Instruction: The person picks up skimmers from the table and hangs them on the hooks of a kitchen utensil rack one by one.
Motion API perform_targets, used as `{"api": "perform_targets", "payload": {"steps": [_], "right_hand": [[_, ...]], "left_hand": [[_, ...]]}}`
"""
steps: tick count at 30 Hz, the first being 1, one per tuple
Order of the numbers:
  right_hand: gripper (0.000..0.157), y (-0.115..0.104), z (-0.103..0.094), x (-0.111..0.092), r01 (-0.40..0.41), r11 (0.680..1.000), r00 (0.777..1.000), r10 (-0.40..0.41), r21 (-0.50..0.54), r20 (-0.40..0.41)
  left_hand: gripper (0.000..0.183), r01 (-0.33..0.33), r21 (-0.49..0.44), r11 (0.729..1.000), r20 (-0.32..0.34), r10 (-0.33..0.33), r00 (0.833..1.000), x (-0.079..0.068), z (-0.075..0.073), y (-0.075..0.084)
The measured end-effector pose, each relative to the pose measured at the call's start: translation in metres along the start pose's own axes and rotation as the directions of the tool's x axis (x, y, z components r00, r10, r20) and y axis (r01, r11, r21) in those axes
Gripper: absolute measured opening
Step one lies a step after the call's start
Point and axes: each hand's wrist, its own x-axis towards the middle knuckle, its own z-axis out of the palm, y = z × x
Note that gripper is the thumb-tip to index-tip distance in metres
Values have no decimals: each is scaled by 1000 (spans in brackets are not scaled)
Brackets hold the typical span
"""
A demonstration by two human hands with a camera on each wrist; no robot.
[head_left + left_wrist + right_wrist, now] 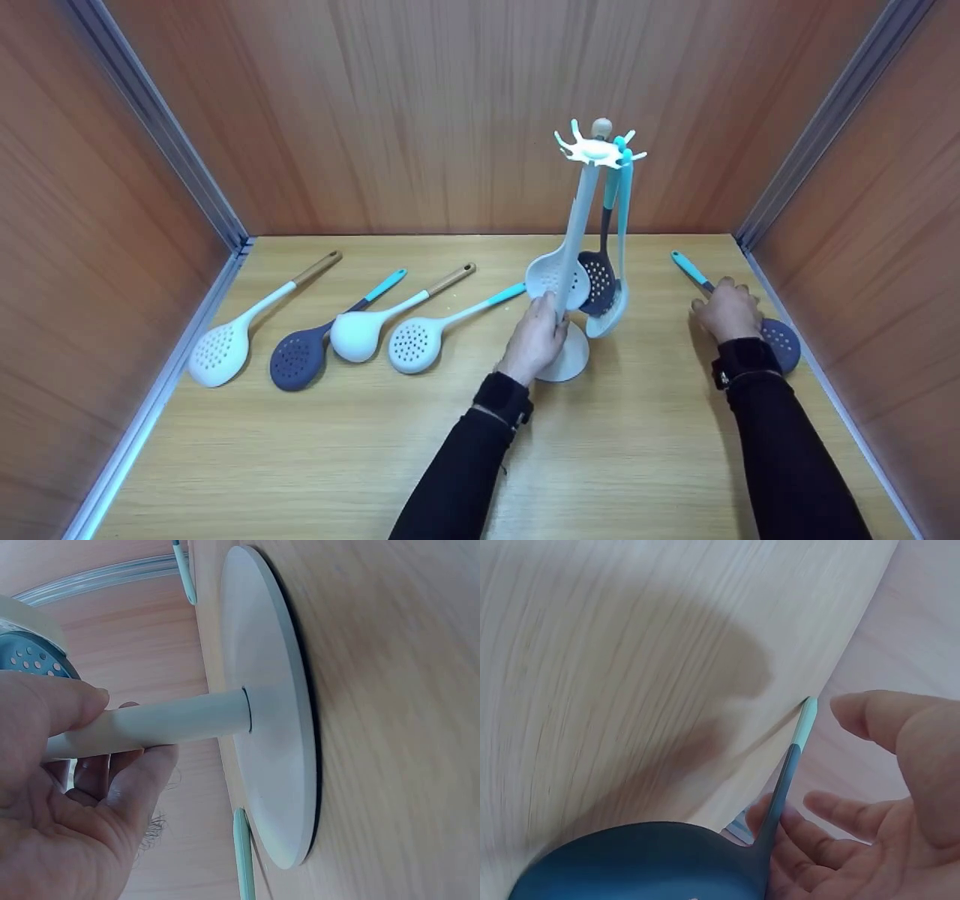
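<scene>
My left hand (534, 339) grips the pole (172, 722) of a white utensil stand low down, above its round base (274, 712). From the stand's hook ring (596, 152) hang a white skimmer (546, 276), a dark skimmer (598, 285) and a white utensil with a turquoise handle (625, 202). At the right, my right hand (727, 311) is over a dark skimmer (781, 345) with a turquoise handle end. In the right wrist view, its thumb stands apart from the skimmer's shaft (780, 787), with the fingers spread right beside and behind that shaft.
Left of the stand lie a white skimmer with a wooden handle (220, 352), a dark skimmer (298, 360), a white ladle (356, 335) and a white skimmer with a turquoise handle (415, 345). Wooden walls with metal edging (810, 97) enclose the table at back and sides.
</scene>
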Motion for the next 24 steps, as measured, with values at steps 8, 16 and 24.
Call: {"api": "perform_targets", "payload": {"steps": [8,16,24], "right_hand": [[68,-4,2,0,2,1000,1000,-2,-11,11],[57,-4,4,2,3,1000,1000,-3,-25,26],[44,-4,6,-2,77,997,997,-77,-25,-30]], "left_hand": [[14,80,-25,996,53,-79,995,2,-1,3],[16,68,-15,998,40,-67,997,2,0,0],[20,32,9,999,20,-32,999,1,1,1]]}}
